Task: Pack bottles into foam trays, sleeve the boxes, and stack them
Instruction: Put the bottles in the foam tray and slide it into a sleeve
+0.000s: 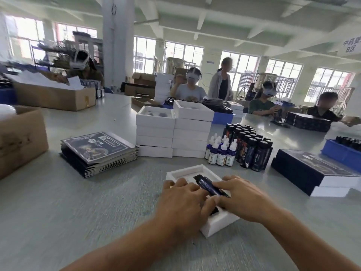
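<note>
White foam tray [183, 173] sits at the near middle of the grey table [58, 212], turned at an angle so one corner points toward the person at six o'clock. Both hands are on it. Left hand [183, 200] lies flat across the tray's near-left half, fingers fairly straight and pressing down. Right hand [244, 198] comes in from four o'clock, thumb and fingers pinching a dark bottle [210, 185] that lies tilted across the tray's top, its far end lifted toward eleven o'clock; whether it is seated in a slot, hard to say. Blur softens the near tray edge.

At twelve o'clock, two stacks of white trays [173, 133] stand side by side, touching. Just beside them at one o'clock, a cluster of white-capped dropper bottles [220, 151] stands against a block of upright dark bottles [250, 145]. At ten o'clock, a pile of flat dark sleeves [97, 151], edges fanned. At three o'clock, sleeved boxes [312, 171] stacked two high, near the table's right side, with a blue bin [341, 153] behind. Brown carton [19, 139] at nine o'clock. Open tabletop runs from the tray toward seven and eight o'clock, and between tray and sleeves. Other workers [191, 87] sit along the far edge.
</note>
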`<state>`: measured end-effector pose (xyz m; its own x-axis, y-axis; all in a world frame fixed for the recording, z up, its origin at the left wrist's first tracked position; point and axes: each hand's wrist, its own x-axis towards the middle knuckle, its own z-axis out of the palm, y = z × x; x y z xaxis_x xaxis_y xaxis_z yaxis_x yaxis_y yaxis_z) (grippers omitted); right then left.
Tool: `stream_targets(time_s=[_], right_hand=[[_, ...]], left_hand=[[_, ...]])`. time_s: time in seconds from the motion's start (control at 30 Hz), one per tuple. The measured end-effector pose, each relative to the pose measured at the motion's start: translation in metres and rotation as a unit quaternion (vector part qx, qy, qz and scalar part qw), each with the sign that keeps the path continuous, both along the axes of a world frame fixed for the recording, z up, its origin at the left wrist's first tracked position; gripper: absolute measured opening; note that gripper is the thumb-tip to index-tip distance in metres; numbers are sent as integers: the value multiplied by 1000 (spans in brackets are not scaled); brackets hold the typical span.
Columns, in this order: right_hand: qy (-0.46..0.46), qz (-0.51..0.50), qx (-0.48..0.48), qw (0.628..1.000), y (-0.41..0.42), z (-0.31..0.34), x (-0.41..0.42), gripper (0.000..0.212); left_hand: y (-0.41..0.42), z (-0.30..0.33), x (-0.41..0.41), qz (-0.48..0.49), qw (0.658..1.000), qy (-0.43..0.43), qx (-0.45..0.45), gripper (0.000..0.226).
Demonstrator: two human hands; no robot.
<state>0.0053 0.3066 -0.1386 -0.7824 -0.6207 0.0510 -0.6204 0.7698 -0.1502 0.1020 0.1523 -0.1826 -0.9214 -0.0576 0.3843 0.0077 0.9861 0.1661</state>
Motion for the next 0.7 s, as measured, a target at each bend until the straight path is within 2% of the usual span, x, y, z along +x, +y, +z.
stream_targets(time_s=[0.17,0.27,0.4,0.5,0.6,0.7], right_hand=[[-73,3,-161,984,0,-13,1,44],[-17,-3,-225,974,4,-29,8,40],[1,-37,-269,962,5,-36,12,34],[-2,-41,-278,960,6,-35,11,31],[-23,-47,-279,959,6,-34,13,29],[-40,-46,-280,958,6,-35,14,26]], left_hand=[[-4,6,5,6,999,19,-44,79],[-7,7,3,4,998,26,-56,81],[-12,8,-2,-17,999,25,-45,65],[-31,15,-9,-34,997,62,8,55],[-86,31,-22,51,988,139,37,42],[-160,49,-24,224,968,100,58,43]])
